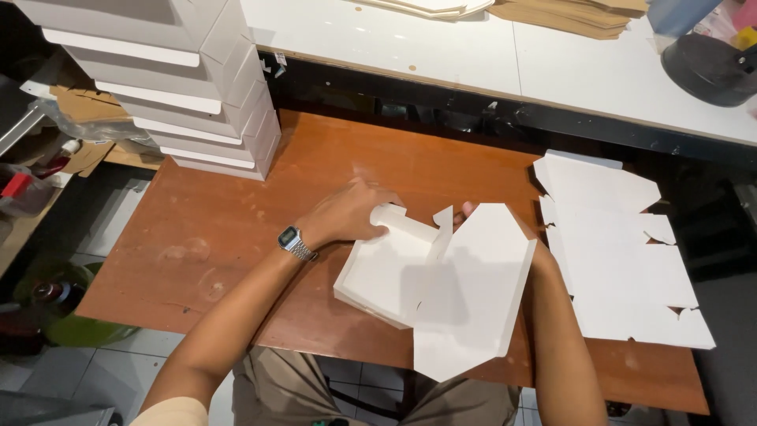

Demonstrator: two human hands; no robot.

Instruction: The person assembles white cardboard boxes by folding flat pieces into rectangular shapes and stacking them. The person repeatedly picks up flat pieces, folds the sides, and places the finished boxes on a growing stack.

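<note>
A half-folded white cardboard box (394, 272) lies on the brown wooden table (221, 229) in front of me. My left hand (347, 213), with a metal watch on the wrist, grips the box's far wall and a folded flap. The raised lid panel (473, 292) hides most of my right hand (467, 210); only fingertips show at its upper edge, holding the lid.
Flat white die-cut box blanks (623, 252) lie on the table to the right. A tall stack of finished white boxes (181, 87) stands at the back left. A white bench (441, 39) behind carries brown cardboard sheets (576, 16) and a dark container (710, 67).
</note>
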